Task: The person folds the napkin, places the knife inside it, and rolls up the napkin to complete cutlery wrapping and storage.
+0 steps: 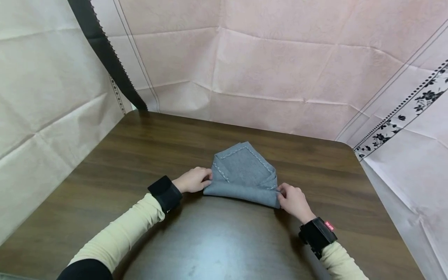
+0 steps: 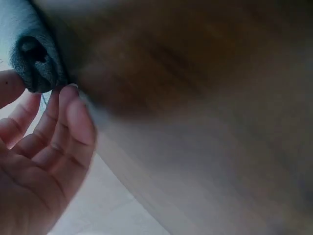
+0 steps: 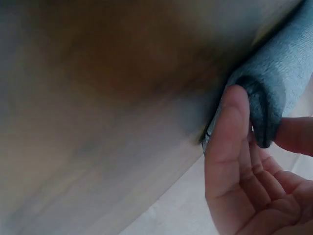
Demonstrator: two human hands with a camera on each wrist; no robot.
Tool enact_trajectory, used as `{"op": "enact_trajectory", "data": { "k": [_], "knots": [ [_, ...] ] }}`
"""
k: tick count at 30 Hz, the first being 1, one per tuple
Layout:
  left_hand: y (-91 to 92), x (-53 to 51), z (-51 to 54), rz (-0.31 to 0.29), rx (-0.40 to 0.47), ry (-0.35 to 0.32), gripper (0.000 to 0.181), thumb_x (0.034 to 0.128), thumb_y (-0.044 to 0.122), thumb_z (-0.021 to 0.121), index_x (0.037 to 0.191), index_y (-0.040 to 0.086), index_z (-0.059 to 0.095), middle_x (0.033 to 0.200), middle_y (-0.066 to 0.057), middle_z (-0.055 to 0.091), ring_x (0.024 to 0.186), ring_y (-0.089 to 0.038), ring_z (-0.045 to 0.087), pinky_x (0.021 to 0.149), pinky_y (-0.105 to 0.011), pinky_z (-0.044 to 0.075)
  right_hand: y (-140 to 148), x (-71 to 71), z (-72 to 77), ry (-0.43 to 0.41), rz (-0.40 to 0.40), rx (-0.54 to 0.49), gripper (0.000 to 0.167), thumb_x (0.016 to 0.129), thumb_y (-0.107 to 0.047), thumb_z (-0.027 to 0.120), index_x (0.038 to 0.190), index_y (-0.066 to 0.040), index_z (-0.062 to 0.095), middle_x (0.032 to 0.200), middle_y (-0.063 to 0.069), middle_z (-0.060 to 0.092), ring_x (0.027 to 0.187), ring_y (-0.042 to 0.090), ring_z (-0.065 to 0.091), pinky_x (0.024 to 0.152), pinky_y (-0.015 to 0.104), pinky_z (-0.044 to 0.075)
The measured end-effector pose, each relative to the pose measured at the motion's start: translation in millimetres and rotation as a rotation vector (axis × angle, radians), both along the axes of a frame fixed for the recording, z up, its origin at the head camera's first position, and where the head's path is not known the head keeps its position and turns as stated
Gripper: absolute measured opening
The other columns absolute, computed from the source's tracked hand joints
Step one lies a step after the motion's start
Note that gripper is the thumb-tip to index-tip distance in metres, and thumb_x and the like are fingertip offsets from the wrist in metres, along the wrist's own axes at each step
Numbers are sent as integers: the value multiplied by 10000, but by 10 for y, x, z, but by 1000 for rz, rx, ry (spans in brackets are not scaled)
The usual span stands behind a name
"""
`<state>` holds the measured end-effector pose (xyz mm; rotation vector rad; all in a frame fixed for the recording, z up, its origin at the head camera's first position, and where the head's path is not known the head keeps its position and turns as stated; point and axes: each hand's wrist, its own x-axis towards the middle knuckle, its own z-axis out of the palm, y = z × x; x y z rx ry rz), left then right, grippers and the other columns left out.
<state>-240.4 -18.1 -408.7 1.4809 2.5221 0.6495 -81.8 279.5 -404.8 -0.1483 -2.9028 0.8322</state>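
Note:
A grey-blue cloth (image 1: 246,167) with pale stitching along its edges lies in the middle of the table, its far part folded to a blunt point. Its near edge is rolled into a thick tube. At the tube's left end my left hand (image 1: 194,179) pinches the cloth; in the left wrist view, thumb and fingertips of this hand (image 2: 49,152) meet the coiled end (image 2: 39,63). My right hand (image 1: 294,200) pinches the opposite end. The right wrist view has the right hand's fingers (image 3: 227,142) against the rolled layers (image 3: 266,103), thumb on the other side.
The brown wooden table (image 1: 157,140) has rounded far corners. Pale creased sheeting (image 1: 273,66) hangs behind it and along both sides, with a black strip (image 1: 108,54) at the far left corner and a floral band (image 1: 395,120) on the right.

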Motion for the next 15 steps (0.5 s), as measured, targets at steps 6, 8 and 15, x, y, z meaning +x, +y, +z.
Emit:
{"op": "enact_trajectory", "data": {
  "k": [6, 8, 15],
  "knots": [
    [64, 4, 40, 79, -76, 94, 72, 856, 100, 621, 791, 95, 590, 728, 10, 514, 645, -130, 499, 546, -275, 424, 28, -127, 13, -59, -22, 72, 36, 817, -35, 599, 834, -4, 591, 628, 21, 530, 541, 142, 495, 523, 316, 405],
    [95, 3, 39, 79, -84, 159, 61, 844, 95, 635, 791, 99, 604, 747, -2, 517, 667, -150, 524, 547, -284, 437, 38, -153, -4, -61, -31, 114, 28, 804, -42, 609, 802, -20, 591, 620, 14, 511, 562, 161, 496, 538, 332, 411],
    [183, 137, 66, -130, 37, 543, 174, 774, -40, 593, 889, 67, 669, 860, -46, 625, 840, -211, 580, 773, -370, 452, 6, -185, -95, 24, -51, 254, 83, 730, -29, 620, 696, -72, 557, 620, 29, 515, 558, 231, 527, 466, 371, 414]
  ]
}}
